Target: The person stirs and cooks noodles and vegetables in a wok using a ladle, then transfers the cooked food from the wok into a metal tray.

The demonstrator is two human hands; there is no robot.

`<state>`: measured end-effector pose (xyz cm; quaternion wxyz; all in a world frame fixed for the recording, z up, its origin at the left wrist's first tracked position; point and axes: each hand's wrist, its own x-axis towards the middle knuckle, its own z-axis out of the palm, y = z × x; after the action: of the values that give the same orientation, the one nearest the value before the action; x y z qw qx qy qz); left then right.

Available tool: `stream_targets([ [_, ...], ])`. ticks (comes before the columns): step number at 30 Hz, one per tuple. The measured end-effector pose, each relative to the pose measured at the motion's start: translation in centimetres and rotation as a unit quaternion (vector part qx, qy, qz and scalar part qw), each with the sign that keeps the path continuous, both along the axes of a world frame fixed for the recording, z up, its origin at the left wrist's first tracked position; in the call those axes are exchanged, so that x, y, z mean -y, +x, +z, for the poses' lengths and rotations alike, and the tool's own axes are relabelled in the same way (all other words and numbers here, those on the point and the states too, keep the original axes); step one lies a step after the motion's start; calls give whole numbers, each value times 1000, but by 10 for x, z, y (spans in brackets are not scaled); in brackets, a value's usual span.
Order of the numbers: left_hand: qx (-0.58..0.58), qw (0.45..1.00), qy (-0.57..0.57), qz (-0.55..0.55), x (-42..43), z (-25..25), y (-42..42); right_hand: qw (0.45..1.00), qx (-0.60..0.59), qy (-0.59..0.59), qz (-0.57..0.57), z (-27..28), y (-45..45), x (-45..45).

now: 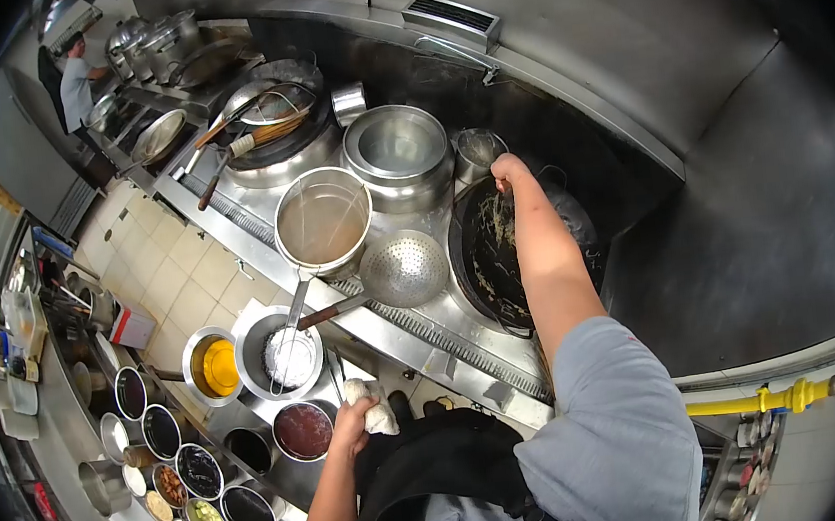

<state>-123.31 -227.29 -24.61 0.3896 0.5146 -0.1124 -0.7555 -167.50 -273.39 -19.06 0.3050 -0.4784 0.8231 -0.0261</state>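
Observation:
My right hand is closed above the left rim of a large black wok on the stove. Below it, pale thin strands of food show along the wok's side; what the fingers hold, if anything, cannot be made out. My forearm covers part of the wok. Near my body, my left hand is closed around a crumpled white cloth. A perforated skimmer with a wooden handle lies left of the wok. Behind the wok's left rim stands a small metal pot.
A pot of cloudy liquid and a wide steel pot stand left of the wok. A bowl of white powder, a pot of yellow liquid and several sauce containers line the left counter. Another person stands far left.

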Motion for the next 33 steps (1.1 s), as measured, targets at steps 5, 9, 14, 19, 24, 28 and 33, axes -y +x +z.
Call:
stream_targets([
  [5,31,999,-17,31,-23,4,-4,985,-32,-161,-44,3,19,-56],
  [9,38,994,-36,98,-58,-13,-10,945,153,-240,-162,13,79,-102],
  [14,118,993,22,7,-89,7,-9,966,175,-188,-40,-31,119,-73],
  [19,67,982,-21,173,-134,-11,-31,610,752,70,-240,-86,135,-14],
  [24,38,974,-17,224,-167,-18,-44,379,885,49,-265,-39,138,-70],
  [28,43,979,7,201,-185,-19,-38,330,919,61,-206,-4,115,-133],
  [33,20,982,-1,188,-185,-21,-28,334,920,41,-201,45,65,-251],
])
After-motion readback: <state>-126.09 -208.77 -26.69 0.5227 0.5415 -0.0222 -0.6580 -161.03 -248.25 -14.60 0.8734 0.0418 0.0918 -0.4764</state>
